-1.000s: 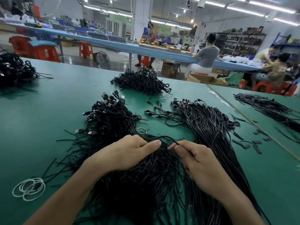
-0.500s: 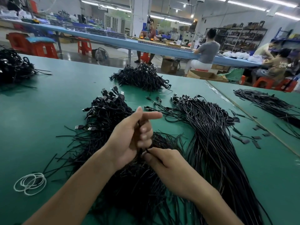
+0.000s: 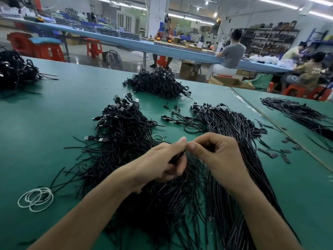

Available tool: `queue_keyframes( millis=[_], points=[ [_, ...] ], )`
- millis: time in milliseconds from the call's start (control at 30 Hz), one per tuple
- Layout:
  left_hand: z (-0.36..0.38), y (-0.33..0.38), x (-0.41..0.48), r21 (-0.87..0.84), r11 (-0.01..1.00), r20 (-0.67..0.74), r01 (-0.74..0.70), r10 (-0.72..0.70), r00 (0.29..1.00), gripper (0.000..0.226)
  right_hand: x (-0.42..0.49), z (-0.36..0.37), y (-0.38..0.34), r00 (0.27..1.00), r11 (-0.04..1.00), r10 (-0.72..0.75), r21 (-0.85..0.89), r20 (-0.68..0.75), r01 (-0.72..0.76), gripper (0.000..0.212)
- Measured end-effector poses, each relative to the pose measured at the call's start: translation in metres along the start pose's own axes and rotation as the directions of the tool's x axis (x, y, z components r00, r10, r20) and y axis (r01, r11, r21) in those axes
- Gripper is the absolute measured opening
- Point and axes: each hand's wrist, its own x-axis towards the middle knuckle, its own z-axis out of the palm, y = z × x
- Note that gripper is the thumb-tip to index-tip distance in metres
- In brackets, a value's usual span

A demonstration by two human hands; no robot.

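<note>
Fingers of the left hand (image 3: pixel 162 163) are curling round a thin black cable (image 3: pixel 177 156), holding it just above the near heap of cables (image 3: pixel 162 204) on the green table (image 3: pixel 45 132). The right hand (image 3: pixel 216 154), meeting it thumb to forefinger, is pinching the same cable's tip. White bands (image 3: pixel 36 199) are lying near left.

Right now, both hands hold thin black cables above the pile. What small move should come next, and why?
Probably lay the black cable that the right hand pinches into the small bunch gripped by the left hand: the two hands meet above the loose pile, so the handover looks ready.
</note>
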Motion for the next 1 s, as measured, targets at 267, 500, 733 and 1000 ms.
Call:
queue_keyframes(
  millis=[267, 500, 733, 1000],
  points=[
    [-0.014, 0.009, 0.002, -0.716, 0.652, -0.184, -0.249, 0.167, 0.969, 0.044, -0.009, 0.028, 0.027, 0.947, 0.956, 0.292, -0.073, 0.135, -0.284, 0.028],
    [-0.020, -0.014, 0.015, -0.200, 0.896, -0.472, -0.397, 0.267, 0.840, 0.038, -0.022, 0.024, 0.009, 0.938, 0.920, 0.168, -0.391, 0.303, -0.038, 0.023],
    [0.001, -0.009, 0.009, 0.267, 0.958, -0.237, -0.105, 0.170, 0.957, 0.054, -0.008, -0.002, -0.006, 0.996, 0.921, -0.011, -0.386, 0.086, 0.043, 0.007],
    [-0.009, 0.012, -0.005, -0.500, 0.862, -0.012, -0.084, 0.090, 0.996, 0.050, -0.011, 0.012, 0.008, 0.991, 0.984, 0.130, -0.115, -0.043, -0.135, 0.022]
  ],
)
